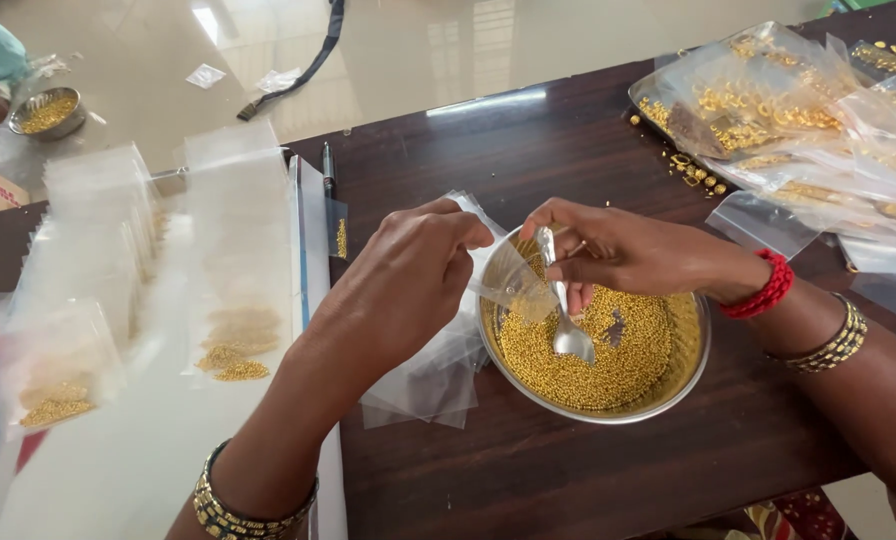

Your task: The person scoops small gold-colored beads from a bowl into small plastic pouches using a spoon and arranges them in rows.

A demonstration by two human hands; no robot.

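Two hands working over the steel bowl [690, 372] of gold beads [623, 350] — we're pinching a small clear bag [513, 285] open with the left hand [408, 285] at the bowl's left rim, so spills are falling back in; right hand [628, 255] is gripping the spoon [566, 320], dipping into the beads.

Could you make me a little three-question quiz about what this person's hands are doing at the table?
1. True or false: the right hand holds a metal spoon over the steel bowl.
2. What fills the bowl? A) gold beads B) white rice C) water
3. What does the left hand pinch at the bowl's rim?

Key: 1 true. 2 A. 3 a small clear plastic bag, held open beside the spoon.
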